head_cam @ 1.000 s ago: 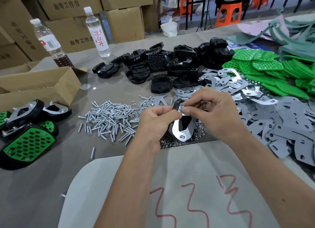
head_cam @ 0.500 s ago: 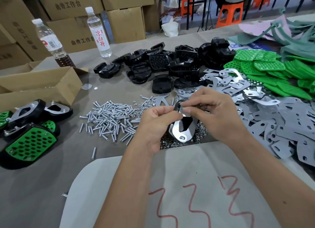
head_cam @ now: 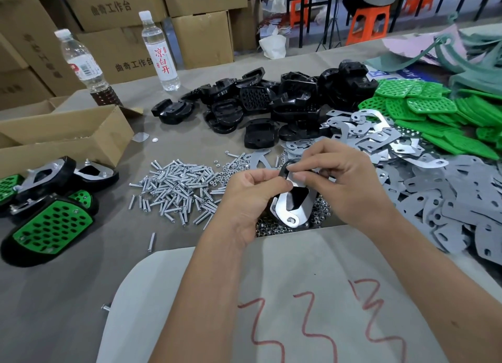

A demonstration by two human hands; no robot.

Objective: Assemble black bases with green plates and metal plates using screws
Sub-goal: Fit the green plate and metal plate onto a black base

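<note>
My left hand [head_cam: 250,194] grips a black base with a shiny metal plate [head_cam: 292,207] on it, held upright above a heap of small nuts [head_cam: 320,213]. A screw end shows at the plate's lower tip. My right hand [head_cam: 339,183] pinches something small at the plate's top edge; what it is stays hidden by the fingers. Loose screws [head_cam: 176,186] lie left of my hands. Black bases [head_cam: 271,101] are piled behind, metal plates [head_cam: 366,137] to the right, green plates [head_cam: 434,115] at far right.
Finished assemblies [head_cam: 49,226] with green plates lie at the left beside an open cardboard box [head_cam: 62,137]. Two bottles [head_cam: 160,53] stand at the back left. Grey plates [head_cam: 461,199] cover the right side. A white sheet with red marks [head_cam: 312,308] lies nearest me.
Both hands stay on the held base and plate; the fingers of my right hand shifted slightly at the plate's top edge. Nothing else moved.
</note>
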